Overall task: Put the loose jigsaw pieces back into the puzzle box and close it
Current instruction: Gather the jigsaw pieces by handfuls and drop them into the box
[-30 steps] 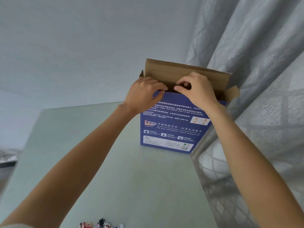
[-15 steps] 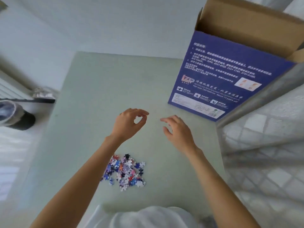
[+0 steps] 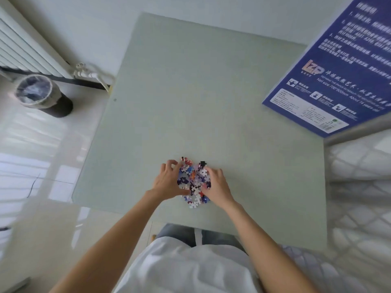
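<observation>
On the far left, well away from my fingers, I see a radiator and a waste bin on the floor. My left hand rests against the left side of the jigsaw pieces, its fingers curved around the edge of the heap. The pieces lie in one small pile on the tabletop, between my two hands. My right hand presses the other side, and its fingers are bent over the pile too. I judge that both hands cup the heap, but I cannot tell if any piece is already lifted. The puzzle box stands far beyond my right fingers, at the far right corner; its top is out of view. The step in hand is, I think, gathering the pieces. The next move calls for a firm scoop from both sides, then a carry to the box without dropping small pieces.
</observation>
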`<act>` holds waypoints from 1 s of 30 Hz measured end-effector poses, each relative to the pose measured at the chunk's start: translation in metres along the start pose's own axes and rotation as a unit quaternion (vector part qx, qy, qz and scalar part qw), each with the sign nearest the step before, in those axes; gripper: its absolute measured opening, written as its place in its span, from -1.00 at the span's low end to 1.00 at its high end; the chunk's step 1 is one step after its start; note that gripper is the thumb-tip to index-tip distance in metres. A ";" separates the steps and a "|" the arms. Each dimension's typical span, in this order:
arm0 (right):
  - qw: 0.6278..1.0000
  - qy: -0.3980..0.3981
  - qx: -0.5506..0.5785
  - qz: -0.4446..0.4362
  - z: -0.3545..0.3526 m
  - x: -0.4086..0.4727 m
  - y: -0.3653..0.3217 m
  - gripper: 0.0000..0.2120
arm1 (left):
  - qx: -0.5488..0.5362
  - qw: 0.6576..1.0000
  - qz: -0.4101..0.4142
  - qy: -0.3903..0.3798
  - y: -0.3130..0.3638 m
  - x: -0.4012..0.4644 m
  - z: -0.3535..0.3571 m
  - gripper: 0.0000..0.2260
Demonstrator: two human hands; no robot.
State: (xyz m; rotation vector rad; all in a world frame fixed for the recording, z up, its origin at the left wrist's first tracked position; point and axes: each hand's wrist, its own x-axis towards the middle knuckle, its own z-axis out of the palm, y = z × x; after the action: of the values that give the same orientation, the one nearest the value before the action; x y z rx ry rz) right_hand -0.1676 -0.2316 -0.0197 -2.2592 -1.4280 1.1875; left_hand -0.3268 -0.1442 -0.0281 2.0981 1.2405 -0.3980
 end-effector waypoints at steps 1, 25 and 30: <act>1.000 -0.005 -0.007 -0.013 -0.001 -0.001 0.001 -0.38 | 0.005 1.000 0.010 0.004 0.002 0.000 0.002 -0.05; 0.913 -0.084 -0.350 -0.193 -0.014 0.042 -0.007 0.16 | -0.091 0.976 -0.100 0.170 0.030 -0.042 0.073 0.04; 0.923 -0.108 -0.294 -0.224 -0.004 0.045 -0.004 -0.03 | -0.168 0.961 -0.095 0.196 0.028 -0.037 0.072 -0.17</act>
State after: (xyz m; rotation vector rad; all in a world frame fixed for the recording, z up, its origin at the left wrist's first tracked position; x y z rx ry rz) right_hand -0.1588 -0.1909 -0.0383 -1.9596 -2.4976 0.9629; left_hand -0.3163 -0.2265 -0.0497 1.8199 1.6161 0.1534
